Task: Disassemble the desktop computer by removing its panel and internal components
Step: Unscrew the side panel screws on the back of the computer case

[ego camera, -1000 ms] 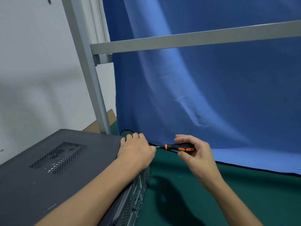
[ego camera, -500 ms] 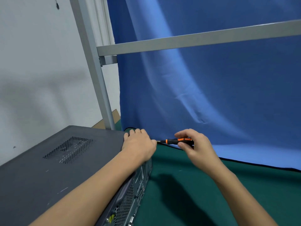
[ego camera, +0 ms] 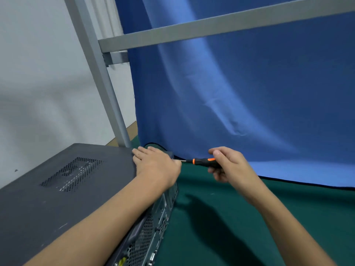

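Note:
The dark grey desktop computer (ego camera: 57,198) lies on its side at the lower left, its vented side panel (ego camera: 71,173) facing up and its perforated back face (ego camera: 151,233) turned toward the green mat. My left hand (ego camera: 155,166) rests on the panel's far right corner, fingers curled over the edge. My right hand (ego camera: 228,166) grips a black and orange screwdriver (ego camera: 203,161) held level, its metal tip pointing left at the case's top back corner, just behind my left hand. The screw itself is hidden.
A green mat (ego camera: 240,217) covers the table to the right of the case. A blue cloth (ego camera: 240,93) hangs behind it. A grey metal frame post (ego camera: 103,83) and crossbar (ego camera: 211,25) stand at the back, against a white wall (ego camera: 38,73).
The view has shifted a little, so the case and hands sit further right and higher. My right hand's fingers have shifted on the screwdriver handle; my left hand stays on the corner.

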